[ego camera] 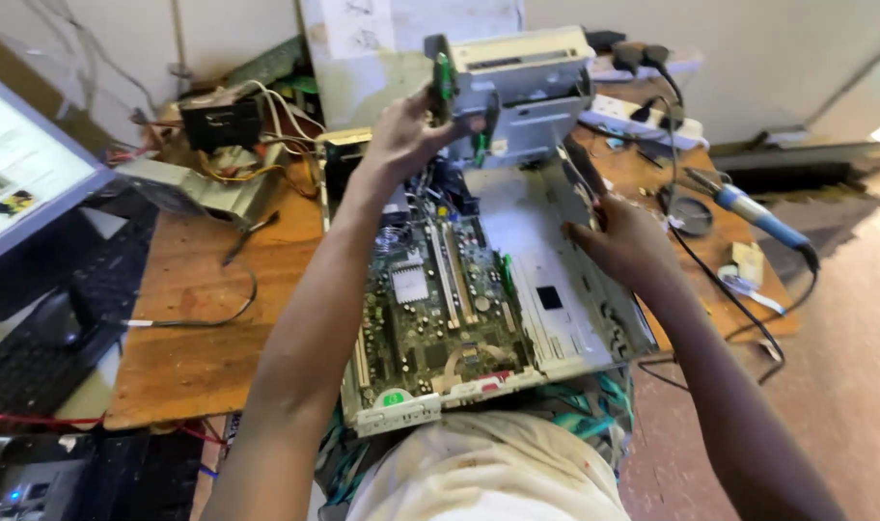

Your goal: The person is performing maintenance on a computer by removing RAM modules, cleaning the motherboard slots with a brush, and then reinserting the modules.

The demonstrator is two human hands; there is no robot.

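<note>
left hand (406, 130) is closed round the near-left corner of the grey drive cage (522, 92), tilted up at the back of the open pc case (575, 318) on the wooden bench (199, 328); right hand (618, 236) lies flat w/ fingers together, pressed on the case's right wall. best to keep that wall pinned so the chassis can't slide, and swing the cage slow & level. prob worth watching the cables under it and the motherboard (440, 299) just below.
</note>
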